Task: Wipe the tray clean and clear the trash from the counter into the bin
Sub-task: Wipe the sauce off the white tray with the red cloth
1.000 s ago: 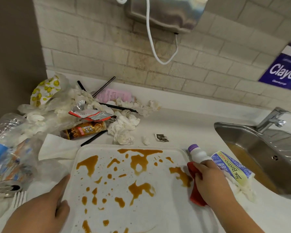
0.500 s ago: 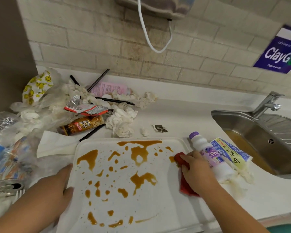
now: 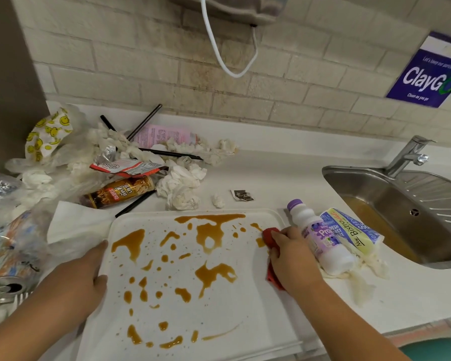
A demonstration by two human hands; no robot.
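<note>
Plastic and paper trash [image 3: 115, 162]: heaped on the counter [image 3: 284, 173] at far left, behind and beside the tray. Nothing touches it, so it probably waits until the wiping is done. No bin shows.
Left hand [image 3: 81, 277]: lies flat on the tray's left rim, fingers straight, clasping nothing. It is likely a brace so the tray does not slide under the wipe.
Tray [image 3: 219, 321]: white, flat on the counter near its front edge, between the two hands.
Brown spill [image 3: 214, 274]: splashes and drops cover most of the tray, so wiping looks barely begun.
Red cloth [image 3: 270, 237]: bunched at the tray's right rim, touching the nearest stain.
Right hand [image 3: 292, 259]: fingers curl over the cloth and press it down at the edge, probably to sweep leftward.
White bottle [image 3: 320, 238]: lies on its side just right of that hand, on a printed wrapper [image 3: 354, 230] and tissue, all more trash to clear.
Sink [image 3: 401, 204]: far right, with brownish liquid standing in it.
</note>
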